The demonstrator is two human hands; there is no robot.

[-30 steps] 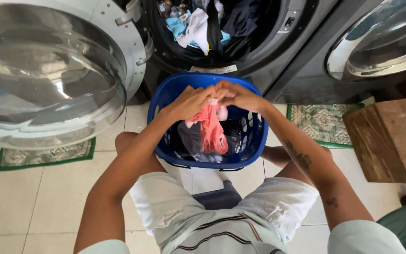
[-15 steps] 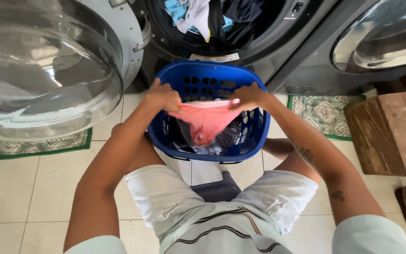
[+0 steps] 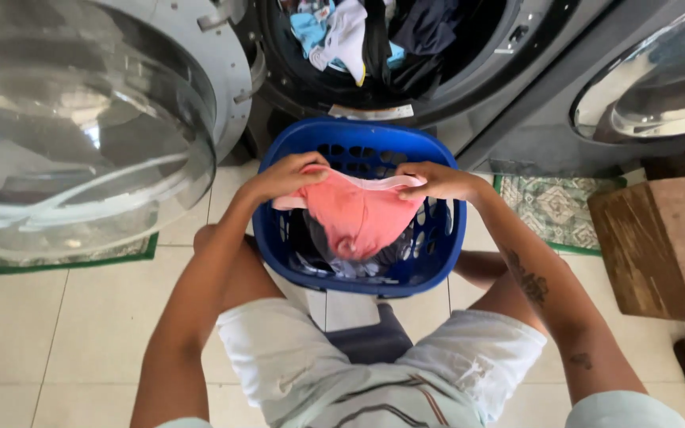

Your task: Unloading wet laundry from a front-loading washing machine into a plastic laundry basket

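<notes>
Tiled laundry-room floor [image 3: 57,333]: a seated person's left hand [image 3: 283,176] and right hand [image 3: 436,181], fingers pinched shut on its waistband, stretch a pink cloth undergarment [image 3: 358,212] above a blue perforated plastic laundry basket [image 3: 438,254] before an open front-loading washing machine [image 3: 374,55].

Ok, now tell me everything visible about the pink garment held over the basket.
The pink garment is a small piece of soft, coral-pink fabric with a paler band along its top edge. It is stretched out flat between the left hand and the right hand, each pinching one end of that band. It hangs above the blue laundry basket, its lower tip drooping toward the clothes inside.
</notes>
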